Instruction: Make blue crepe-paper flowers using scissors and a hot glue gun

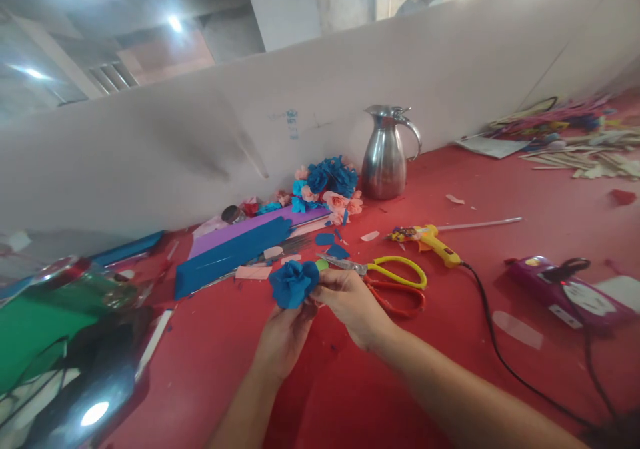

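Head view shows a blue paper flower (293, 284) held just above the red worktop (225, 369), near its middle. The left hand (283, 336) grips the flower from below, fingers closed on its underside; the right hand (350, 302) pinches its side, fingers together on the petals where a small green tip (321, 264) shows. Just beyond the right hand lie yellow-handled scissors (395, 272), resting over a red-handled pair (400, 299). Farther right sits a yellow glue gun (430, 239) with a black cord (495, 342). Behind the flower lie blue and purple sheets (240, 246), then a cluster of finished blue and pink flowers (327, 189) beside a steel jug (386, 152) against the white wall
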Available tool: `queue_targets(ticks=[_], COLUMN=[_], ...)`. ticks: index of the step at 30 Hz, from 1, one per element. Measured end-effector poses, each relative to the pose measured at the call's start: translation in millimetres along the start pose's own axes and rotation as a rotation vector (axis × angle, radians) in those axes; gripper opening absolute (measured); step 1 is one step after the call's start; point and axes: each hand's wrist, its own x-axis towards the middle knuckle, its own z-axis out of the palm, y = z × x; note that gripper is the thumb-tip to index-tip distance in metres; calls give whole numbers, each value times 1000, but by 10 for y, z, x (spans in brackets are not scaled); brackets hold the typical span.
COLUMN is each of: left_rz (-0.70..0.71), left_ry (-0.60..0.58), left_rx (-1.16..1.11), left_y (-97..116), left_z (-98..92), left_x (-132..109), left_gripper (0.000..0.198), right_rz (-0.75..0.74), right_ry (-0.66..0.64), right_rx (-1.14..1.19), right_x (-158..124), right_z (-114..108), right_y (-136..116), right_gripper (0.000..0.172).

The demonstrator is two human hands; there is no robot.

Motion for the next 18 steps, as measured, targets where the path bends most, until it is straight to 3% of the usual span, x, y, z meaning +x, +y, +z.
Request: queue_targets(ticks=[4, 8, 14, 18], left_rz=[13, 45, 45, 81], left_ry=[-60, -106, -43, -21], left_rx=[41, 93, 163, 165], left_y=[-9, -6, -6, -1], left_z=[-4, 13, -38, -59], left_x=[-2, -4, 1, -12], left_gripper=[42, 42, 36, 30], right_rz=[-42, -142, -307, -328], right_ry=[-6, 10, 35, 15], right_rx=[-35, -160, -411, -454], right_x=[11, 25, 48, 60], right_z=[-14, -50, -86, -96], right_y=[52, 118, 146, 156], right_gripper=[20, 20, 18, 20])
